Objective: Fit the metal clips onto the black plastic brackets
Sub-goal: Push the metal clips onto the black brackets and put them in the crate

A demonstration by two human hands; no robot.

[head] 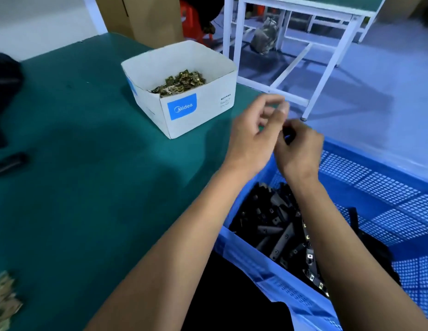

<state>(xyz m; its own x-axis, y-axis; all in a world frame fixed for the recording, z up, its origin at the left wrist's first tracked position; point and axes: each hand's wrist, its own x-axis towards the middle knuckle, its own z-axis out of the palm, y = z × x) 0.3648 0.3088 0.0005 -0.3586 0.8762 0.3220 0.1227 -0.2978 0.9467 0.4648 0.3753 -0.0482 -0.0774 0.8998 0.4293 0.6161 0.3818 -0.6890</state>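
Green matting covers the worktop [88,163], and on it stands a white cardboard box [198,115] holding a heap of small brass-coloured metal clips [182,82]. At our right, a blue perforated plastic crate [375,199] holds the pile of black plastic brackets [275,225], some near the bottom edge already showing a bright clip seated in them.

Our two hands meet above the crate's far corner. Our right hand [301,149] has its grip curled round a small dark piece, probably one bracket [286,134], though blur and fingers hide most of it. Our left hand [258,134] has its fingers [281,108] drawn together in a narrow pinch just beside that piece; whether a clip sits between them we cannot tell.

We judge the step in hand to be seating a clip on the held bracket. To do it well, we should steady the bracket firmly in the right hand, line the clip's open mouth square with the bracket's edge, and push it straight home rather than at a tilt, so that it does not spring off into the crate.
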